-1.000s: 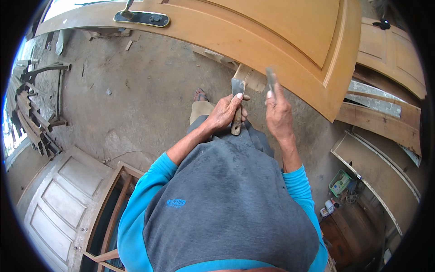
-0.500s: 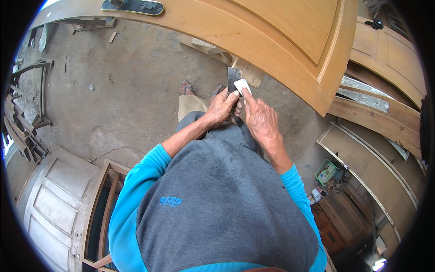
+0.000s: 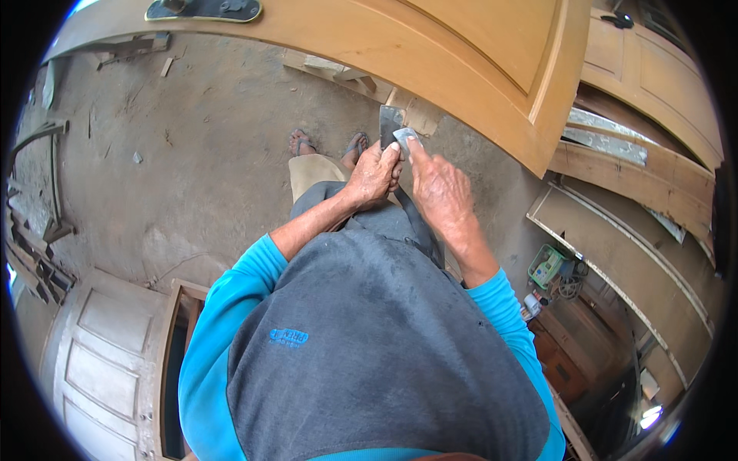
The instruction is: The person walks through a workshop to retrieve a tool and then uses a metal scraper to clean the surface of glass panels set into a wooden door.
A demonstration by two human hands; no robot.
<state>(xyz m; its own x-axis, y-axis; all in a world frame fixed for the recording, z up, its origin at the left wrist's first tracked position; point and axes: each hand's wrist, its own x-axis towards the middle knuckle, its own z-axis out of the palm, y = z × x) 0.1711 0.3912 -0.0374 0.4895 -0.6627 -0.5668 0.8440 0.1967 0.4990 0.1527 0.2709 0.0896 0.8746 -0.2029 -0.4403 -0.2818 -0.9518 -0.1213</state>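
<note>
My left hand [image 3: 373, 173] is closed around the lower end of a putty knife [image 3: 390, 121], whose wide, dark flat blade points away from me. In my right hand [image 3: 444, 192] a small pale flat piece [image 3: 405, 137] is pinched, the index finger stretched along it. This piece lies against or just over the right edge of the blade, close to my left thumb; I cannot tell whether they touch. Both hands are in front of my waist, just short of the lower edge of a light brown panelled wooden door [image 3: 453, 73].
A dark handle plate [image 3: 204, 10] sits on the door. Wooden boards [image 3: 638, 180] and a long panel [image 3: 607, 253] lean at the right, near a green basket [image 3: 546, 265]. A pale door [image 3: 108, 346] lies behind me at the left. Scrap wood [image 3: 34, 261] stands far left.
The pale piece has tilted and slid lower beside the blade, with my right hand shifting slightly. My view has turned a little, so the surroundings appear shifted left.
</note>
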